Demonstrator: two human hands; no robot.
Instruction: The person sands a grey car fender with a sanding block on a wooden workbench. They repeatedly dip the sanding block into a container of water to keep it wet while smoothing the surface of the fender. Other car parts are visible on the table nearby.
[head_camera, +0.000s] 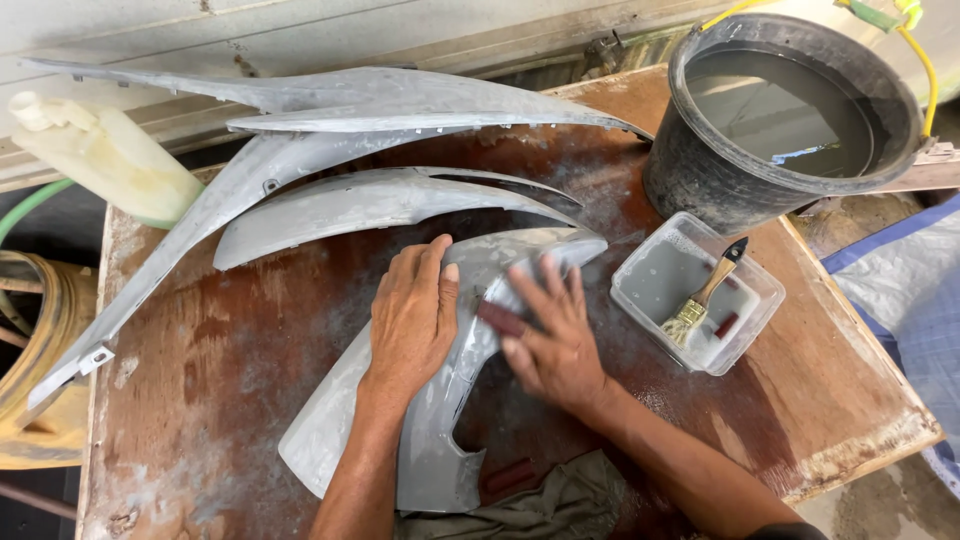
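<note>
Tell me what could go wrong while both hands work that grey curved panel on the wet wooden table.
1. The right hand, rubbing a dark red sanding block, sits close to the clear plastic tub of grey water; a wide stroke might knock it.
2. The left hand alone pins the grey curved panel, which could slide on the wet wooden table.

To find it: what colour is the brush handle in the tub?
Light wooden brown, black tip on the brush; head view.

Left hand (412, 312) flat on grey curved panel (440, 420); right hand (552, 338) presses dark red sanding block (500, 319) against it.
</note>
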